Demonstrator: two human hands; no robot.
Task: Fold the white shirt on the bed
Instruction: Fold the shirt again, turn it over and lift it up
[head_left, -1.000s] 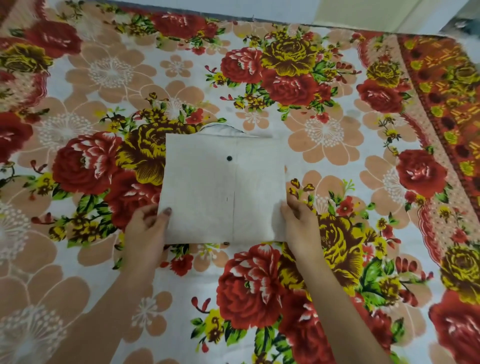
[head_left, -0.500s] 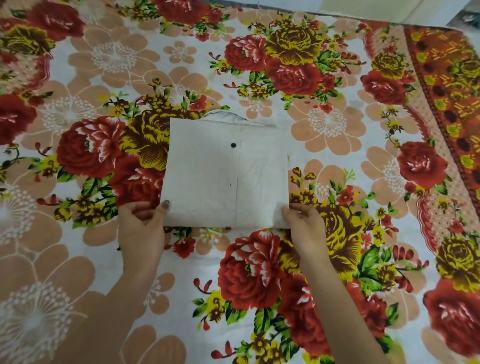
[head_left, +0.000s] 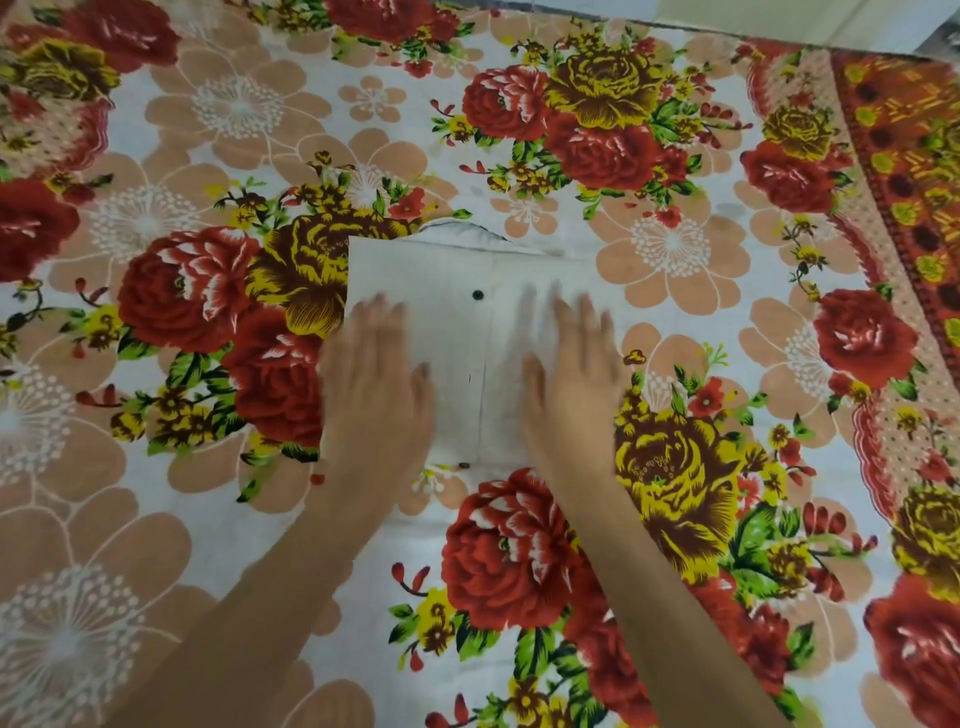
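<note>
While pressing flat with left hand and right hand, fingers straight and gripping nothing, on the white shirt folded square on the bed, expect soft, light, limp cloth; pinch near corners.

Holds palms down with left grip and right grip side by side, fingers straight and slightly spread, motion-blurred; reaches in with bare forearms from below.

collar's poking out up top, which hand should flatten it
Right hand, probably: its fingertips lie just below the collar; the left hand rests lower by the left edge of the shirt.
</note>
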